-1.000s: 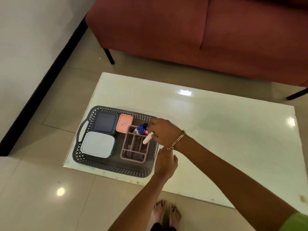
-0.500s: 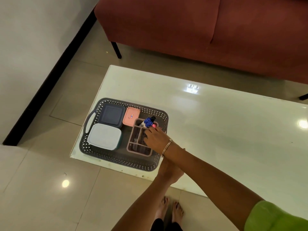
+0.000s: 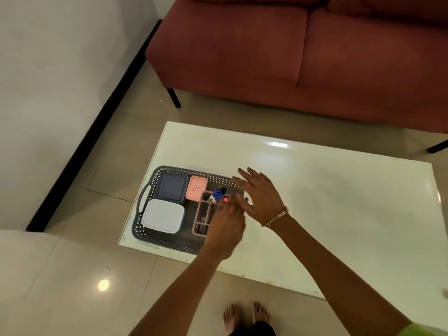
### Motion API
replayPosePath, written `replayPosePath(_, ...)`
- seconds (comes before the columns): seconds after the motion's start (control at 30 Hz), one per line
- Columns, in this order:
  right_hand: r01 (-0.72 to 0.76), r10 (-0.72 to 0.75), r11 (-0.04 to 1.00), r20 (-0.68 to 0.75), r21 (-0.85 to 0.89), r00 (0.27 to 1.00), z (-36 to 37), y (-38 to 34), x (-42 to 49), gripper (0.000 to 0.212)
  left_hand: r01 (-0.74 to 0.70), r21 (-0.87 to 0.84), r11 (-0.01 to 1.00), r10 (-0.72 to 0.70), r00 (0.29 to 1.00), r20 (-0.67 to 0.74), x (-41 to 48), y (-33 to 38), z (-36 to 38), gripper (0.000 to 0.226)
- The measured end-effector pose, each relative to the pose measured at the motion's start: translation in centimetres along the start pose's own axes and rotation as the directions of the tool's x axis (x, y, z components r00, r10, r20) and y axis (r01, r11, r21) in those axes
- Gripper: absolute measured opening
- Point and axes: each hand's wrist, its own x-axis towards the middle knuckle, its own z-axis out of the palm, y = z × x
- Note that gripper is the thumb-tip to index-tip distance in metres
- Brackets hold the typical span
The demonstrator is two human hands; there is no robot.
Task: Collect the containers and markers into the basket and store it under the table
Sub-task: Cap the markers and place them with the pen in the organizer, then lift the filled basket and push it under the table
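Meanwhile the right hand (image 3: 260, 195) hovered with fingers spread, empty; markers (image 3: 218, 195) stood in the pink organizer (image 3: 202, 218) just left of its fingertips, inside the basket (image 3: 150, 187). Whether the left hand (image 3: 228, 229) gripped anything was unclear.

One grey basket (image 3: 155, 236) is seen on one white table (image 3: 339, 214). Three lidded containers are counted in it: one dark blue (image 3: 171, 187), one pink (image 3: 196, 187) and one white (image 3: 163, 219). One pink divided organiser (image 3: 202, 220) is counted beside them, with a cluster of markers (image 3: 219, 195) whose number cannot be told. Two hands are seen, left (image 3: 228, 229) and right (image 3: 261, 195), and one red sofa (image 3: 291, 57).
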Motion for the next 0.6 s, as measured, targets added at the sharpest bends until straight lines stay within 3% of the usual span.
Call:
replayPosePath(0.1, -0.254, 0.247, 0.954, 0.061, 0.159, 0.967, 1.1, 0.3, -1.6, 0.047, 0.101, 0.064, 0.993, -0.103, 0.995, 0.018, 0.3, -4.3, -1.7, 0.047)
replayPosePath(0.17, -0.435, 0.415, 0.864, 0.132, 0.253, 0.9, 2.4, 0.3, -2.4, 0.044, 0.198, 0.03, 0.98, -0.198, 0.98, 0.011, 0.2, -7.6, -2.6, 0.046)
replayPosePath(0.27, -0.664, 0.651, 0.65, 0.181, 0.369, 0.737, 4.4, -0.3, -3.1, 0.044, 0.342, -0.044, 0.939, -0.341, 0.94, 0.012, -0.7, -12.7, -3.4, 0.046)
replayPosePath(0.33, -0.772, 0.764, 0.504, 0.218, 0.388, 0.608, 5.8, -0.6, -3.4, 0.046, 0.481, -0.122, 0.868, -0.483, 0.876, 0.016, -1.6, -16.2, -3.6, 0.045)
replayPosePath(0.43, -0.871, 0.86, 0.329, 0.265, 0.364, 0.436, 8.0, -1.2, -3.3, 0.049, 0.651, -0.15, 0.744, -0.656, 0.754, 0.019, -3.0, -21.2, -3.9, 0.04)
replayPosePath(0.5, -0.883, 0.899, 0.243, 0.248, 0.402, 0.36, 9.2, -1.8, -3.0, 0.04, 0.718, -0.136, 0.683, -0.717, 0.694, 0.066, -3.5, -23.7, -4.1, 0.031)
replayPosePath(0.6, -0.873, 0.942, 0.189, 0.167, 0.45, 0.291, 10.6, -3.7, -2.2, 0.024, 0.708, -0.188, 0.681, -0.699, 0.705, 0.119, -3.5, -26.5, -4.1, 0.026)
